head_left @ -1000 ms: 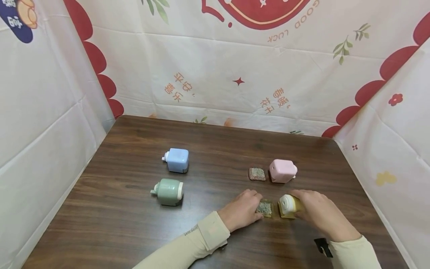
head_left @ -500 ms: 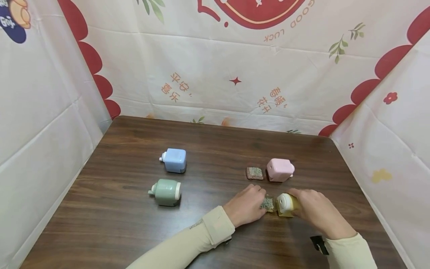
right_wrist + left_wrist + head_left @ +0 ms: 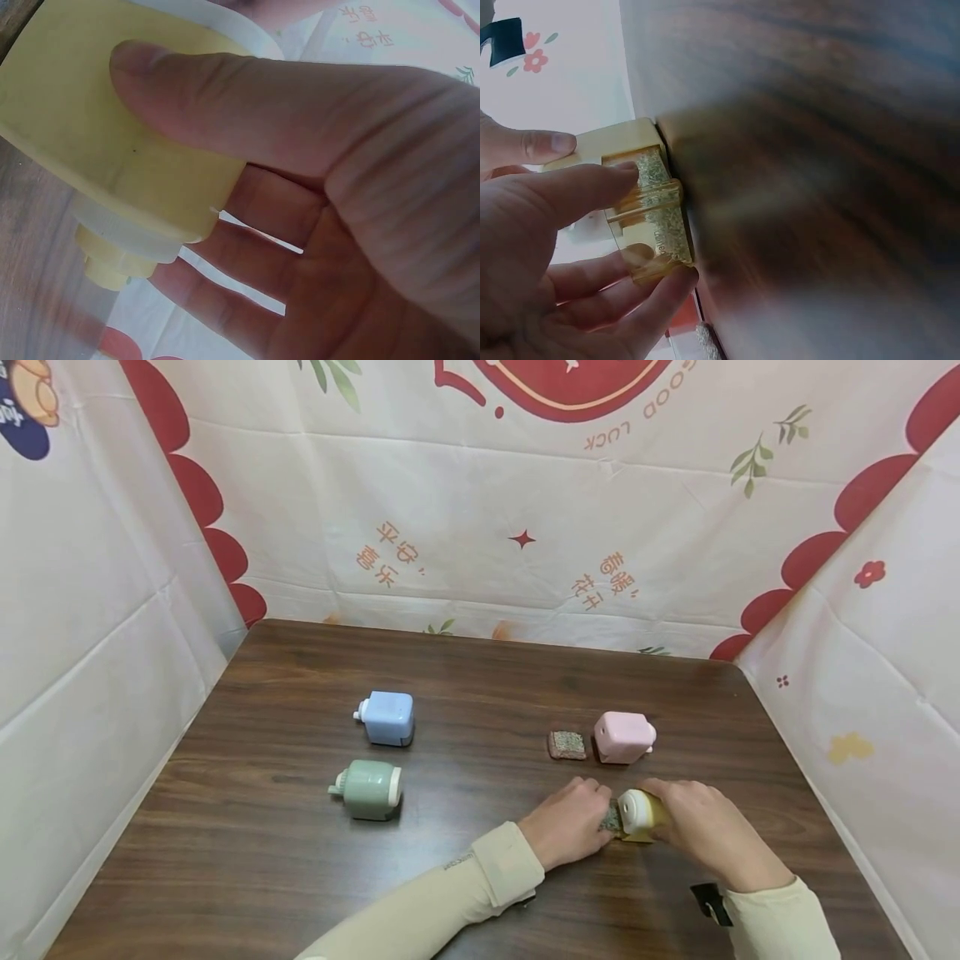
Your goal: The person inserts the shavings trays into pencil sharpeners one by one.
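Note:
A yellow pencil sharpener (image 3: 637,812) with a white front stands low at the table's right side; my right hand (image 3: 701,827) grips its body from the right. In the right wrist view, my thumb lies along the yellow side above the crank knob (image 3: 112,266). My left hand (image 3: 572,822) pinches a see-through amber shavings drawer (image 3: 656,217) between thumb and fingers. Grey-green shavings fill much of it. The drawer meets the sharpener's lower front, and its far end is hidden there. Left fingers cover part of the drawer in the head view.
Behind my hands sit a pink sharpener (image 3: 625,737) and its reddish drawer of shavings (image 3: 567,745). Blue (image 3: 388,718) and green (image 3: 369,789) sharpeners stand at the left of the brown table (image 3: 247,860). Printed white cloth (image 3: 450,485) hangs around it.
My left hand has slid the amber drawer rightward, from a gap apart up against the yellow sharpener. The right hand has kept its grip with little movement. The head view has shifted slightly.

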`<control>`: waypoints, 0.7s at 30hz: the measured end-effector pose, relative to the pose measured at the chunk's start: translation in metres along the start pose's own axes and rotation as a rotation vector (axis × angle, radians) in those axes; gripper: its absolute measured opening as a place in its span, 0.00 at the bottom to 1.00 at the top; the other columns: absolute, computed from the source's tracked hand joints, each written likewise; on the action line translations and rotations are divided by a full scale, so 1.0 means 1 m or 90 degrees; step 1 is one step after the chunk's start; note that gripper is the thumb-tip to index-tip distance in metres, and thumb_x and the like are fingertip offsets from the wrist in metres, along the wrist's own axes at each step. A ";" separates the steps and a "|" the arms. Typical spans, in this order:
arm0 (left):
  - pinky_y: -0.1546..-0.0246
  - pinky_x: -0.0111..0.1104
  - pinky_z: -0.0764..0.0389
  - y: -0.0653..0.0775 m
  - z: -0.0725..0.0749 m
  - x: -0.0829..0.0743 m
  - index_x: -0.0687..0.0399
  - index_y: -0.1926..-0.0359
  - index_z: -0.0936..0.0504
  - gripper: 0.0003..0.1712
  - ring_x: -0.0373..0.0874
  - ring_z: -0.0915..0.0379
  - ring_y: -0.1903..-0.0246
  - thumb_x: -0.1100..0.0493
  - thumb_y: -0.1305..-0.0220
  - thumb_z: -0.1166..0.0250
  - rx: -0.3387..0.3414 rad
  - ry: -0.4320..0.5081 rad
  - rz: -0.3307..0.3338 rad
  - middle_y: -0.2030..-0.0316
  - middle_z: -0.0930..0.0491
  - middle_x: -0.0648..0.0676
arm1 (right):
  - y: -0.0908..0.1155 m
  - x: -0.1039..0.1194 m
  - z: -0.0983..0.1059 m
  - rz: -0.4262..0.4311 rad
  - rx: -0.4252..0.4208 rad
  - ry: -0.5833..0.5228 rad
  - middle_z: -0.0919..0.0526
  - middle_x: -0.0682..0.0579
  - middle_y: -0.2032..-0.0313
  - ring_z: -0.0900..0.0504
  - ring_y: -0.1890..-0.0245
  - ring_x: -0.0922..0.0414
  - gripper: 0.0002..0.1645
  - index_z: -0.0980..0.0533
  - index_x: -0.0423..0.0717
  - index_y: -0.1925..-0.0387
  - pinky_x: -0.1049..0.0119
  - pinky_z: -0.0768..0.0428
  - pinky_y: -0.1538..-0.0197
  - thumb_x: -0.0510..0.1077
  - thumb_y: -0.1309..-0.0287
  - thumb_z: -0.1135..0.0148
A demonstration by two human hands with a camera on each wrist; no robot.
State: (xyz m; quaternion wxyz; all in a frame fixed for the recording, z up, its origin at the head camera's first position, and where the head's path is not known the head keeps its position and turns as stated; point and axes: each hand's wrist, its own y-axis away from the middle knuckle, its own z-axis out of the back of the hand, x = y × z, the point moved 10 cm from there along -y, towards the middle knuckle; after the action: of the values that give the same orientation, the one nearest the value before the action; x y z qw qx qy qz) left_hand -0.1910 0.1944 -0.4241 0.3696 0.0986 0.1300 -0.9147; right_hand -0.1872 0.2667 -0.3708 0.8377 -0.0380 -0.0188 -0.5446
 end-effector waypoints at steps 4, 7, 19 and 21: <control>0.62 0.25 0.18 -0.004 -0.002 -0.004 0.52 0.57 0.20 0.19 0.37 0.28 0.65 0.46 0.43 0.31 -0.001 0.008 -0.006 0.63 0.19 0.48 | 0.000 0.001 0.000 0.005 0.004 -0.004 0.15 0.52 0.75 0.22 0.76 0.56 0.27 0.19 0.46 0.63 0.53 0.21 0.73 0.39 0.72 0.19; 0.62 0.24 0.19 -0.008 -0.004 -0.004 0.52 0.58 0.19 0.19 0.37 0.27 0.65 0.46 0.45 0.29 0.003 0.016 -0.004 0.63 0.18 0.47 | -0.001 0.001 -0.001 0.006 0.010 -0.006 0.15 0.52 0.74 0.22 0.76 0.57 0.28 0.19 0.45 0.61 0.53 0.21 0.73 0.39 0.72 0.19; 0.60 0.25 0.19 -0.014 -0.005 -0.007 0.51 0.59 0.19 0.23 0.37 0.26 0.64 0.42 0.50 0.27 0.005 0.023 0.021 0.64 0.17 0.47 | -0.002 0.002 0.001 0.009 -0.003 0.004 0.16 0.51 0.76 0.22 0.77 0.55 0.26 0.19 0.45 0.64 0.52 0.22 0.74 0.38 0.73 0.19; 0.60 0.25 0.19 -0.013 -0.004 -0.007 0.51 0.59 0.19 0.24 0.37 0.26 0.64 0.41 0.50 0.27 0.003 0.020 0.022 0.64 0.17 0.47 | -0.002 0.002 0.002 0.009 -0.005 0.006 0.16 0.51 0.76 0.22 0.77 0.55 0.26 0.20 0.45 0.64 0.51 0.22 0.74 0.37 0.74 0.20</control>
State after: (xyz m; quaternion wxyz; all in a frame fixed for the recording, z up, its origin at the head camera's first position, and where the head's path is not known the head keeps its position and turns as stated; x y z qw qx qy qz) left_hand -0.1949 0.2097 -0.4237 0.3833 0.1163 0.1317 -0.9068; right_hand -0.1880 0.2645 -0.3691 0.8413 -0.0391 -0.0124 -0.5390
